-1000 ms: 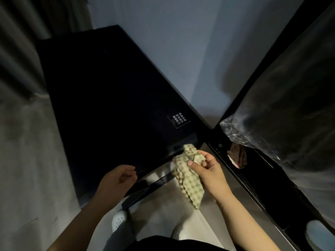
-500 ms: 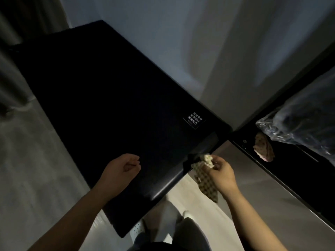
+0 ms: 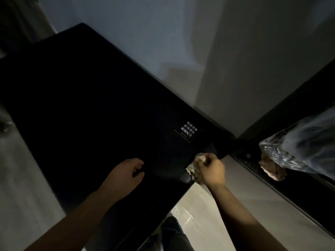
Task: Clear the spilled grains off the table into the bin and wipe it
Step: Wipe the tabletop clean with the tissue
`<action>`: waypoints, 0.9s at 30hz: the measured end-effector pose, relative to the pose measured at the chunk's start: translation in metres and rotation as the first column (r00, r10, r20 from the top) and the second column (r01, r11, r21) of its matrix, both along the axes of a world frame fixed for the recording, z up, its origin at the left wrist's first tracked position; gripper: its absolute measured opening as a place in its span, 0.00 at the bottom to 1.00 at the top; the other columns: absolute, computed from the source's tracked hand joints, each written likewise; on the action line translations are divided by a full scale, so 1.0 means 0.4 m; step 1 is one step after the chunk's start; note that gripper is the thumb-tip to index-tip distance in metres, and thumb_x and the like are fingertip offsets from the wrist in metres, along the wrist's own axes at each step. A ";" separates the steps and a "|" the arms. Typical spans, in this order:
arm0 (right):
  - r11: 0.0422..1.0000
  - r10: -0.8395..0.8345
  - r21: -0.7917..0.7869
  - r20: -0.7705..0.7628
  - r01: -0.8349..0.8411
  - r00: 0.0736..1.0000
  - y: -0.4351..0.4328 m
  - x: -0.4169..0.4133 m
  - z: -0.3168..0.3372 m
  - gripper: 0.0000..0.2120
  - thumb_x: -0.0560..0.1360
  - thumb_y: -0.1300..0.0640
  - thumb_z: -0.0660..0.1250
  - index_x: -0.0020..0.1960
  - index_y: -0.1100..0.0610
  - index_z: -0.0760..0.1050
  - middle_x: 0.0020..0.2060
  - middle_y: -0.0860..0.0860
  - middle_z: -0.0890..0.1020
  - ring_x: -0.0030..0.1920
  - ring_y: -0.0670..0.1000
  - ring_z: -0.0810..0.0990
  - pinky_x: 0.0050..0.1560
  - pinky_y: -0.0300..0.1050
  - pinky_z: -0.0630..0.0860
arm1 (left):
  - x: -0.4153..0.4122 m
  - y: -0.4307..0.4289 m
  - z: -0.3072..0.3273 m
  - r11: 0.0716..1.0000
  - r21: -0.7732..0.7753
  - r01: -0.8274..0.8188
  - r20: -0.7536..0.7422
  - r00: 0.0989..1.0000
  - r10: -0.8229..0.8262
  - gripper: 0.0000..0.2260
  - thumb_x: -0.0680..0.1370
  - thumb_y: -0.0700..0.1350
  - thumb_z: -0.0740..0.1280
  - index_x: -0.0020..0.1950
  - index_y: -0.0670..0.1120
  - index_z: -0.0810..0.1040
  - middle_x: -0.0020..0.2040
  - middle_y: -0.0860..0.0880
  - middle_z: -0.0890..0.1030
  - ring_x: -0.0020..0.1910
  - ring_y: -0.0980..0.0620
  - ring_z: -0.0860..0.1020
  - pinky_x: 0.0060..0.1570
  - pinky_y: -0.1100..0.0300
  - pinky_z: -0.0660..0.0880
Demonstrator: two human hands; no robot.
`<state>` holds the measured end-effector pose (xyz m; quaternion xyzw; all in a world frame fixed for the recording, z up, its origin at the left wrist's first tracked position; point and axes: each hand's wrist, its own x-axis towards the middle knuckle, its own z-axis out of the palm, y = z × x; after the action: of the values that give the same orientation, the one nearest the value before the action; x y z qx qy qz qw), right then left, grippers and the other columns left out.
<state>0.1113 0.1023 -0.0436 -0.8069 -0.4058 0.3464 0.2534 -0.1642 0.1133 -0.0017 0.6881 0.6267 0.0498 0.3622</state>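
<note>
Only one cloth (image 3: 191, 168), one table (image 3: 90, 115).

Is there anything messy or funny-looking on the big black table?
Nothing plainly stands out. The glossy black table is too dark to show any spilled grains. The only crumpled thing is the green checked cloth, bunched in the right hand at the table's near edge.

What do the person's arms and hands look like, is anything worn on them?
No sleeve shows on the left forearm or the right forearm; both are bare to the picture's edge. The left hand and the right hand wear no gloves, and no watch or bracelet shows. Rings cannot be told in this dim light.
</note>
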 end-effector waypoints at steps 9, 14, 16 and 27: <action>0.990 0.129 0.023 0.239 -0.138 0.963 -0.012 -0.030 -0.126 0.15 0.74 0.47 0.71 0.60 0.47 0.81 0.63 0.51 0.74 0.64 0.56 0.68 0.64 0.51 0.69 | 0.066 0.128 -0.063 0.974 0.111 0.198 -0.106 0.977 -0.186 0.20 0.79 0.49 0.65 0.70 0.45 0.70 0.64 0.47 0.74 0.61 0.50 0.73 0.61 0.62 0.69; 0.982 0.045 0.172 0.165 -0.074 0.985 -0.008 -0.045 -0.153 0.14 0.74 0.57 0.73 0.59 0.53 0.82 0.54 0.51 0.75 0.55 0.54 0.76 0.55 0.46 0.76 | 0.122 0.180 -0.112 0.942 0.140 0.305 -0.090 0.951 -0.295 0.22 0.79 0.50 0.64 0.71 0.45 0.68 0.69 0.48 0.69 0.67 0.50 0.67 0.66 0.61 0.63; 0.972 -0.015 0.234 0.127 -0.016 0.992 -0.003 -0.040 -0.150 0.12 0.74 0.60 0.73 0.57 0.56 0.82 0.53 0.50 0.76 0.52 0.55 0.79 0.54 0.49 0.78 | 0.136 0.203 -0.130 0.932 0.142 0.333 -0.064 0.943 -0.327 0.23 0.78 0.50 0.64 0.72 0.45 0.67 0.71 0.49 0.67 0.69 0.51 0.64 0.65 0.65 0.59; 0.846 -0.411 0.436 0.166 0.308 0.896 0.151 0.018 -0.126 0.14 0.75 0.70 0.66 0.60 0.66 0.78 0.56 0.62 0.76 0.53 0.53 0.76 0.57 0.27 0.67 | 0.128 0.273 -0.219 0.821 0.234 0.521 -0.212 0.851 -0.480 0.29 0.77 0.57 0.64 0.74 0.45 0.64 0.76 0.46 0.59 0.75 0.45 0.55 0.73 0.50 0.53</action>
<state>0.1185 0.1626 -0.0940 -0.8375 -0.3369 0.0965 0.4192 -0.1131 0.2227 -0.0894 0.8749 0.4342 -0.0076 0.2144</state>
